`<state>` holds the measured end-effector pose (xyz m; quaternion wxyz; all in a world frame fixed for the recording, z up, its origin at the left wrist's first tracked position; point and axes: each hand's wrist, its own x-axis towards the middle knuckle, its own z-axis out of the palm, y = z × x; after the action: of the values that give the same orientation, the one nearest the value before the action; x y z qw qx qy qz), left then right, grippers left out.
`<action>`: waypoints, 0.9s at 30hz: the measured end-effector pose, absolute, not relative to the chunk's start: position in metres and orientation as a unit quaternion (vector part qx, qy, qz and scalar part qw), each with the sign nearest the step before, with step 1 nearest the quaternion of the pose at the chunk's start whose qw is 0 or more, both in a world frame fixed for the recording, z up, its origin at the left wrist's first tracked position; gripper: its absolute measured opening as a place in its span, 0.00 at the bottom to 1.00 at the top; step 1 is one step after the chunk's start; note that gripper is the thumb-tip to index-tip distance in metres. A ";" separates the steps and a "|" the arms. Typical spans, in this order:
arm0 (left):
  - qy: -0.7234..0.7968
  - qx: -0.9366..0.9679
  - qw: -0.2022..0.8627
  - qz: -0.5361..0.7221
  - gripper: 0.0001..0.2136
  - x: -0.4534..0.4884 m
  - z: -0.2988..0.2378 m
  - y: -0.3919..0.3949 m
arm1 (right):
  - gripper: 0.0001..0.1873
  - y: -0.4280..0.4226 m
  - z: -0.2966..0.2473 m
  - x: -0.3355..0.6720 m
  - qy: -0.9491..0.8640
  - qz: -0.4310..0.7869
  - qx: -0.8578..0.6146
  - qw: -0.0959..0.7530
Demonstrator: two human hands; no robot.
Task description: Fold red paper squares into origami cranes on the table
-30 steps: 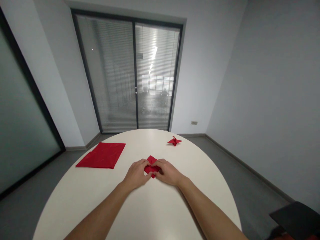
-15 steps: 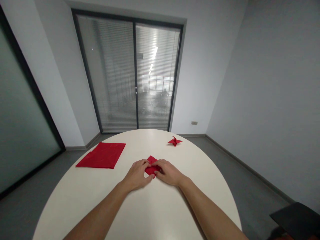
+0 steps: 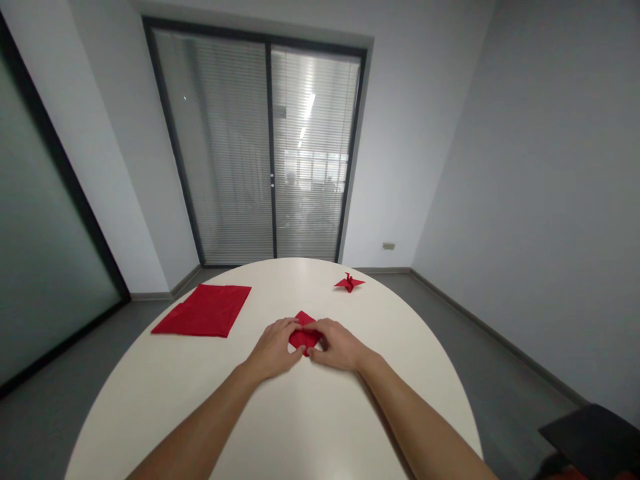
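A small diamond of folded red paper lies flat on the white table between my hands. My left hand is curled at its left side, with fingertips on its upper part and the thumb at the lower corner. From the right, my right hand holds it in the same way, its index fingertip meeting the left fingers on the paper. Both thumbs rest close together at the bottom corner. The fingers cover part of the paper's left and right edges.
On the round white table, a red origami crane stands at the back right. Larger red paper sheets lie at the left. A black chair is at the lower right, beyond the table edge.
The thumbs have shifted slightly at the paper's lower corner, and more of its lower part shows now. Otherwise both hands keep their place.
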<state>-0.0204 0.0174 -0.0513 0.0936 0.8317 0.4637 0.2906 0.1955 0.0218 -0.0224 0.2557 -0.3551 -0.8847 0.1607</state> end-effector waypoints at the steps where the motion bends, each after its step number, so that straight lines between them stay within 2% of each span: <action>1: 0.460 0.833 0.097 0.293 0.19 -0.021 -0.051 0.017 | 0.25 0.022 -0.022 0.196 -0.881 0.162 -0.363 0.257; 4: 0.438 0.841 0.104 0.298 0.19 -0.020 -0.049 0.015 | 0.20 0.024 -0.024 0.196 -0.870 0.161 -0.380 0.269; 13: 0.403 0.859 0.106 0.298 0.22 -0.019 -0.041 0.009 | 0.27 0.025 -0.027 0.196 -0.869 0.141 -0.384 0.277; 17: 0.406 0.856 0.104 0.304 0.23 -0.018 -0.043 0.009 | 0.27 0.025 -0.027 0.196 -0.858 0.142 -0.407 0.281; 27: 0.446 0.826 0.098 0.330 0.20 -0.013 -0.046 0.013 | 0.26 0.031 -0.034 0.201 -0.838 0.174 -0.421 0.300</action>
<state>-0.0129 0.0128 -0.0464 0.0975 0.8262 0.4457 0.3305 0.2014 0.0305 -0.0343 0.2999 -0.4211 -0.8381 0.1739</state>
